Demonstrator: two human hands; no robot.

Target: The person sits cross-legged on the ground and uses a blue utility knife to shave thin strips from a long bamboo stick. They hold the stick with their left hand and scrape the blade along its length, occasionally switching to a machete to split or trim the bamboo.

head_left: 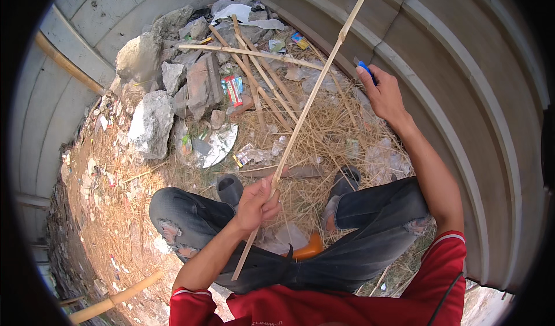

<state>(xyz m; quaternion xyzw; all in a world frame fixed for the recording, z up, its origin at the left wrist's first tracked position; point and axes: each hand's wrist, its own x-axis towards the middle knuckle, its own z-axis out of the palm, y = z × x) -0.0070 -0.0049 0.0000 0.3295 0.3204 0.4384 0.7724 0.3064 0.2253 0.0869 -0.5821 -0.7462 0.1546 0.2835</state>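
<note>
My left hand [254,206] is closed round a long, thin bamboo strip [311,99], gripping it near its lower end. The strip slants up and to the right, with a knot in its upper part, and its far tip reaches the top edge of the view. Off to the right, my right hand [385,95] is closed on a blue-handled utility knife [365,69]. A short blade shows at its front, apart from the strip. More bamboo strips [263,66] lie crossed on the ground ahead, beyond my feet.
Rocks and broken bricks [203,86] are heaped at the far left. Corrugated metal sheeting [462,95] curves close along my right side. Dry straw and shavings [318,135] cover the ground with scattered wrappers. Between my legs lies an orange object [309,248]; a bamboo pole [118,300] is at lower left.
</note>
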